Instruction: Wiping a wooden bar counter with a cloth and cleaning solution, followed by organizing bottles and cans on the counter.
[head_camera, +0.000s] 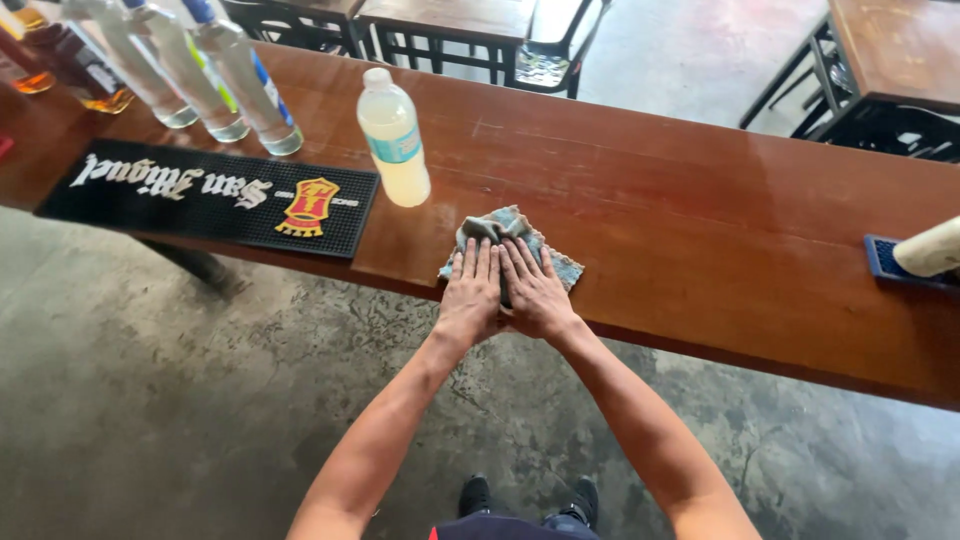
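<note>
A crumpled grey-blue cloth (500, 228) lies on the glossy brown wooden counter (700, 200), near its front edge. My left hand (470, 290) and my right hand (535, 290) rest flat on it side by side, fingers stretched forward and pressing down, thumbs touching. Just beyond the cloth stands a plastic bottle (393, 135) of pale yellowish liquid with a white cap and a light blue label.
A black rubber bar mat (200, 195) lies left of the bottle. Several clear glass bottles (190, 70) and amber ones (60, 60) stand at the far left. A blue mat (885, 262) with a pale object sits at the right edge. Tables and chairs stand behind the counter.
</note>
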